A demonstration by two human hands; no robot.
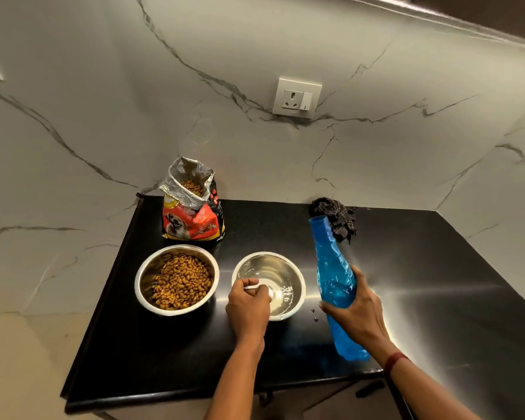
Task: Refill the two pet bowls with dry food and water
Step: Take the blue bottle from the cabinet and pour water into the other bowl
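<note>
Head view: black counter (437, 298) against a marble wall. Left bowl (143, 277) full of dry food (181, 281); right bowl (296, 277), just beside it, holds some water. Left hand (247, 307) fisted around a small white item, probably the cap, over the water bowl's near rim. Right hand (356, 313) grips an uncapped blue bottle (331, 268), upright, slightly tilted, right of the bowls. Open food bag (191, 213) behind the food bowl; dark cloth (337, 216) at the back.

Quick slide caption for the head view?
Right hand grips the uncapped blue bottle beside the water bowl; left hand holds something white; kibble bowl filled.
</note>
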